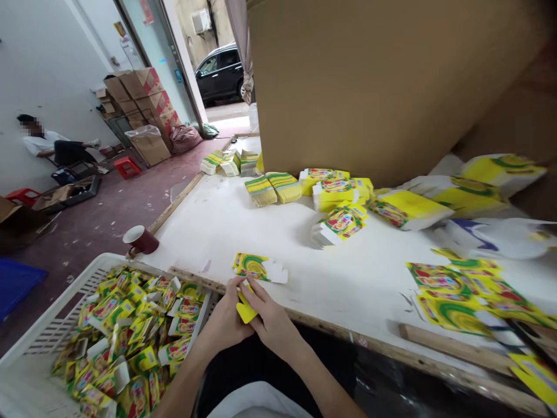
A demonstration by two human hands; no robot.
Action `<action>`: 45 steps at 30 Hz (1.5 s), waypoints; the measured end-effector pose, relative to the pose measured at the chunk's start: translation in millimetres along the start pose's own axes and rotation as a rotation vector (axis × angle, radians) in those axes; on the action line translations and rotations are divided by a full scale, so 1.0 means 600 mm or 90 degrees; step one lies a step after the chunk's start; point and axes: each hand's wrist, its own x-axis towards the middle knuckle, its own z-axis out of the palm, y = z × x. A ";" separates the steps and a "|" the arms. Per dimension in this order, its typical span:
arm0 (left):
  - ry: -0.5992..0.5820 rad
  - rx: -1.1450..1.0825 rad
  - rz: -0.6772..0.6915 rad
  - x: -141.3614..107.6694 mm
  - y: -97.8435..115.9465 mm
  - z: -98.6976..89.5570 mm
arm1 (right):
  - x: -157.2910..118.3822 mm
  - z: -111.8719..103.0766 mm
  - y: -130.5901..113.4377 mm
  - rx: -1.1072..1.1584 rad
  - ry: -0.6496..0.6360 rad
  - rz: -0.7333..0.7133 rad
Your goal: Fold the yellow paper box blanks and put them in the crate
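Close to my body, at the table's front edge, my left hand (pixel 230 316) and my right hand (pixel 267 310) are closed together around a small yellow carton (pixel 246 310). Its yellow flap points down toward me, and my fingers cover much of the rest. Just beyond my fingertips a flattened yellow and green carton (pixel 256 267) lies on the white table, its white flaps to the right. To the left of my left hand stands a white plastic basket (pixel 56 316) heaped with small folded cartons (pixel 130 331).
Stacks of flat cartons (pixel 339 191) line the back of the table (pixel 209 226) before a large cardboard box (pixel 348 87). More carton blanks (pixel 461 290) lie at right, beside a wooden strip (pixel 452 348). A mug (pixel 141 239) stands by the basket. A person (pixel 47 142) sits far left.
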 end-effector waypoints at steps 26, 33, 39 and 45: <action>0.545 -0.814 -0.247 0.030 0.011 0.029 | 0.008 0.016 0.008 0.076 0.109 0.116; 0.617 -0.538 -0.219 -0.004 -0.019 -0.071 | 0.038 0.003 0.025 0.034 0.050 0.088; 0.752 0.138 -0.248 -0.082 -0.112 -0.201 | 0.088 -0.029 0.091 -0.348 0.117 0.241; 0.624 -0.161 -0.182 -0.051 -0.090 -0.106 | 0.091 -0.021 0.102 -0.350 0.152 0.236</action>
